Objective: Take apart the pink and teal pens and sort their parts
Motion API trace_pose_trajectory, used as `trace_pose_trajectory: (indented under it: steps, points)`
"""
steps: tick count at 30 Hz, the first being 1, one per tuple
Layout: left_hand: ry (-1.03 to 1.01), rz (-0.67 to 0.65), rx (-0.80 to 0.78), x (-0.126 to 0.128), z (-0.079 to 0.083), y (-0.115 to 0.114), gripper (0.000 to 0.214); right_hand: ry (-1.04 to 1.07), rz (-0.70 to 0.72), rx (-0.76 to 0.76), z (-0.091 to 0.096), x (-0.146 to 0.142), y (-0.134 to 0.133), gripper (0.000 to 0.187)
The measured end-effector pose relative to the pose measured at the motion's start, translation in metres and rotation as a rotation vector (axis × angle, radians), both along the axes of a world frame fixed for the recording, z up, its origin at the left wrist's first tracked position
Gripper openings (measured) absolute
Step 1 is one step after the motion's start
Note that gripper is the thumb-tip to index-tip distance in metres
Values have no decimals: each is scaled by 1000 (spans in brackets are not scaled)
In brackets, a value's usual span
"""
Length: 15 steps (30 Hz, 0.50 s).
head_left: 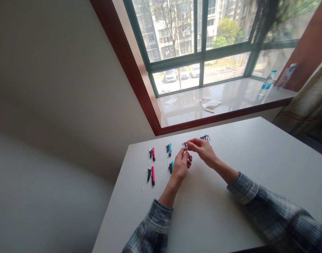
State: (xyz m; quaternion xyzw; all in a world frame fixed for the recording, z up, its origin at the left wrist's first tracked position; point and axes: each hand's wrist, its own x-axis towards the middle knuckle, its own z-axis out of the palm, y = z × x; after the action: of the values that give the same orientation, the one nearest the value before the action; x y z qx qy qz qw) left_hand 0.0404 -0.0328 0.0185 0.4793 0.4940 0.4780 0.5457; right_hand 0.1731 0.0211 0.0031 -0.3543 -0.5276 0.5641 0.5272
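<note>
White tabletop [224, 218] with pink and teal marker barrels [153, 175] lying in rows; left hand [180, 167] and right hand [201, 150] close tightly together, pinching a small thin white piece [187, 148].

Left hand [180, 167] and right hand [202, 150] pinch a thin white piece [187, 149] above the tabletop [216, 211]. Pink and teal marker barrels [153, 175] lie at 9 o'clock; a bunched row of marker parts [205, 137] sits at 1 o'clock.
</note>
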Motion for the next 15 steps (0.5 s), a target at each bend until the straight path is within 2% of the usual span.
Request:
trace_pose_trajectory:
  steps: [4, 7, 8, 10, 13, 15]
  points:
    - [-2, -15, -34, 0, -1, -1, 18, 6, -68, -51, 1, 6, 8, 41]
    - [-22, 4, -59, -3, -3, 0, 14, -42, -215, -26, 5, 19, 22, 40]
    - [-35, 25, -62, -4, -3, 0, 14, -119, -261, 17, 6, 23, 27, 39]
    - [-60, 78, -61, -8, -1, 1, 13, -409, -287, 118, 8, 30, 34, 32]
    - [-76, 149, -46, -12, 2, 1, 12, -909, -271, 205, 8, 28, 36, 23]
    - [-70, 169, -29, -12, 5, -1, 12, -1152, -234, 207, 6, 22, 35, 22]
